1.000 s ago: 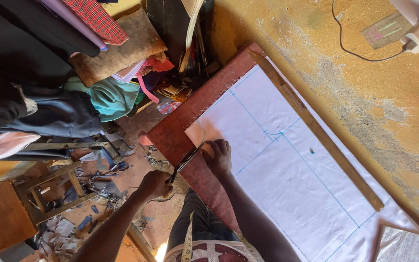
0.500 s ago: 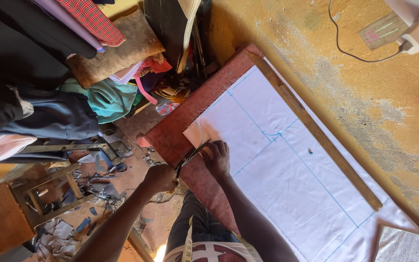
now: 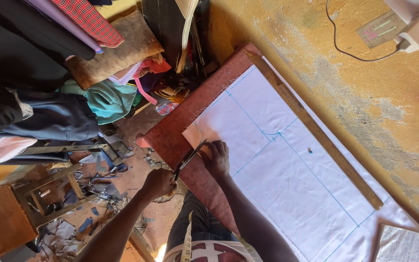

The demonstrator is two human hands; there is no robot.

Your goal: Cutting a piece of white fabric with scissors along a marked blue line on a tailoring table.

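Observation:
A white cloth [image 3: 287, 179] marked with blue lines lies spread on a reddish-brown table [image 3: 170, 131]. My left hand [image 3: 158, 183] grips the handles of dark scissors [image 3: 189, 157], whose blades reach into the cloth's near edge. Beside the blades, my right hand [image 3: 216, 157] presses flat on the cloth. A cut flap of cloth [image 3: 195, 134] curls up just past the scissor tips. A small blue piece of chalk [image 3: 310, 150] rests on the cloth.
A long wooden strip [image 3: 316, 127] lies along the cloth's far edge by the yellow wall [image 3: 364, 87]. Piled clothes [image 3: 69, 116] and a brown cushion [image 3: 115, 53] sit at left. A wooden stool [image 3: 49, 189] and fabric scraps [image 3: 61, 237] cover the floor. A measuring tape [image 3: 186, 242] hangs at my chest.
My left hand and the scissors have edged slightly forward along the cloth's edge. My right hand stays pressed on the cloth in nearly the same spot.

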